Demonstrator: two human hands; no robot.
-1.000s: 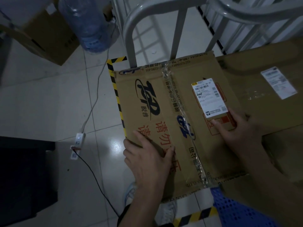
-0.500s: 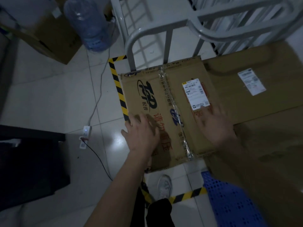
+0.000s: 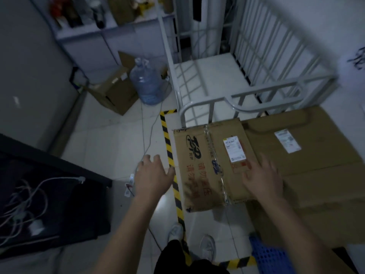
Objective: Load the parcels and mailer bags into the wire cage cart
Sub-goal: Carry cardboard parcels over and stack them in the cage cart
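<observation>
Head view: printed carton (image 3: 199, 175) (white label on top) lies outside wire cage cart (image 3: 213, 76), just before its front rail, beside larger brown carton (image 3: 320, 175). Left hand (image 3: 153, 178) released, fingers spread, at carton's left edge by striped floor tape (image 3: 167, 143). Right hand (image 3: 263, 179) released, splayed above carton top; contact unclear (blurred).

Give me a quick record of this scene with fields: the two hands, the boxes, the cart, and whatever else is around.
left hand: open, fingers spread, at the printed box's left edge; contact unclear
right hand: open, blurred, over the printed box, just below its label
printed box: taped shut, outside the wire cage cart, in front of its near rail
large plain box: right of the printed box, labelled
wire cage cart: no parcel visible inside
nearby: water bottle, blue crate, hazard tape
</observation>
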